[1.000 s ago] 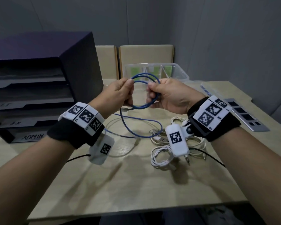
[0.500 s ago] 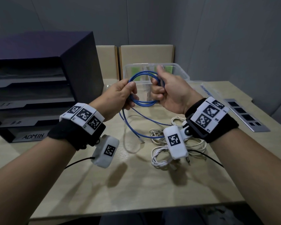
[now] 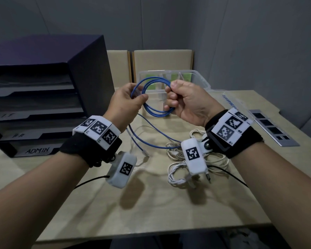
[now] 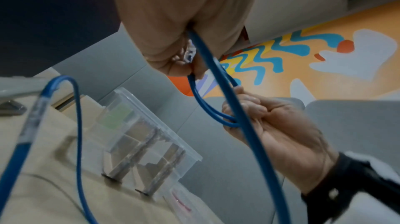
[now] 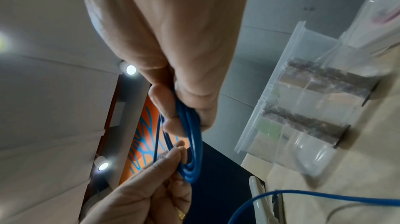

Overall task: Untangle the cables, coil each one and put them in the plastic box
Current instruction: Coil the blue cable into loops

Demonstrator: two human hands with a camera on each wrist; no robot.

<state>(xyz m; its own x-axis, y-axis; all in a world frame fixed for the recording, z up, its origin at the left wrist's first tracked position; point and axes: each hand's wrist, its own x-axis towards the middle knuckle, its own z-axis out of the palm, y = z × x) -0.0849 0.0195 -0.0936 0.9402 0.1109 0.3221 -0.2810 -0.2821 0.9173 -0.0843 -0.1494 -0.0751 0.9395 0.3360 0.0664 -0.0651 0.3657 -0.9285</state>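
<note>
Left hand [image 3: 127, 103] pinches one side of a blue cable [image 3: 152, 112] coil between thumb and fingers. Right hand [image 3: 185, 103] grips the opposite side, fingers curled round the bundled loops. Coil held in the air between both hands, above the table [image 3: 151, 209] and in front of the plastic box [image 3: 200, 80]. Loose tail of the blue cable hangs from the left hand down to the tabletop, clear plug end lying there. White cables [image 3: 178, 175] in a tangled heap on the table under the right wrist. Box clear, with dividers, at the table's far edge. Dark paper-tray unit [image 3: 43, 97] stands left; bottom tray labelled ADMIN.
</note>
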